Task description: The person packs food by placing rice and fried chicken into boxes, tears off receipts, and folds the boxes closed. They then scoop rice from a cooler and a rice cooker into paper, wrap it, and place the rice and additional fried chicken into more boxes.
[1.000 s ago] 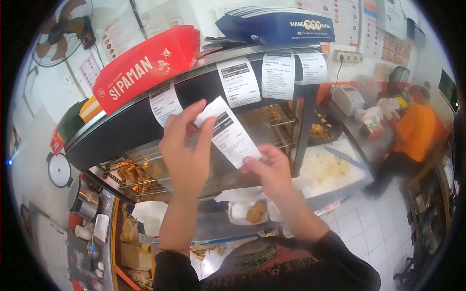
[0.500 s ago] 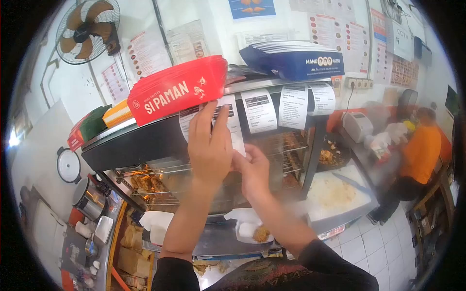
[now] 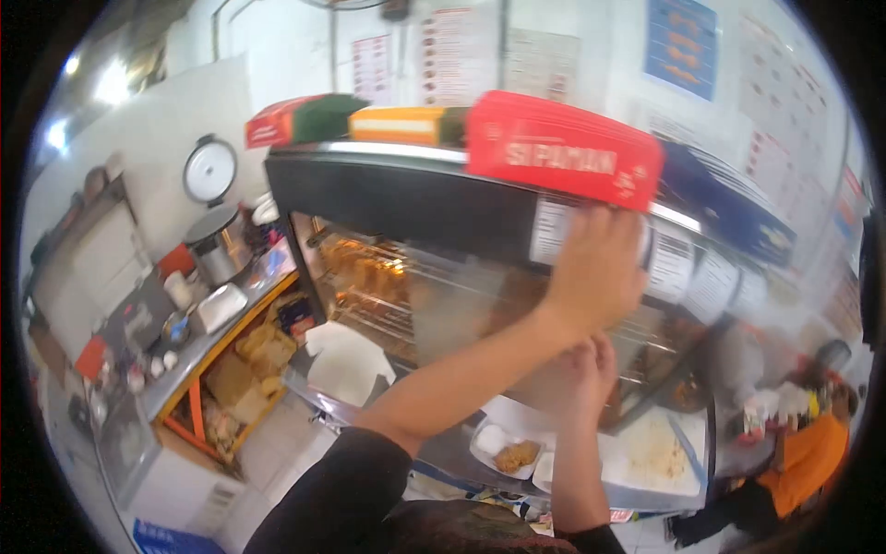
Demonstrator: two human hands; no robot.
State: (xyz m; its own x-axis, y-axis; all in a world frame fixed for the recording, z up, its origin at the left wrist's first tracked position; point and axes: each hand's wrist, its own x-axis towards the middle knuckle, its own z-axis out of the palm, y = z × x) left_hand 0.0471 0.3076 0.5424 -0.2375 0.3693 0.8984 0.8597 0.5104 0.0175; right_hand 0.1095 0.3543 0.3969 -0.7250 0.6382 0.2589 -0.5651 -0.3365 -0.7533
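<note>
My left hand [image 3: 598,272] is raised against the receipts at the top front edge of the warmer cabinet [image 3: 397,198], just under the red stack of boxes [image 3: 563,148]. Its fingertips cover part of the receipts, and what they hold is hidden. My right hand [image 3: 588,369] is lower, in front of the cabinet glass, with its fingers bent together; anything between them is too small to make out. One receipt [image 3: 550,231] hangs left of my left hand, others [image 3: 669,266] to its right. Below lies an open box with fried food [image 3: 515,455] and rice.
Yellow boxes [image 3: 397,125] and blue boxes [image 3: 724,198] stand on the cabinet. A white board [image 3: 660,452] with a knife is at the lower right. A person in orange [image 3: 810,462] stands farther right. Pots and trays [image 3: 221,307] sit on the left counter.
The view has swung left, showing more of the left counter. My right hand has dropped away from the receipts, while my left hand stays up at the cabinet edge.
</note>
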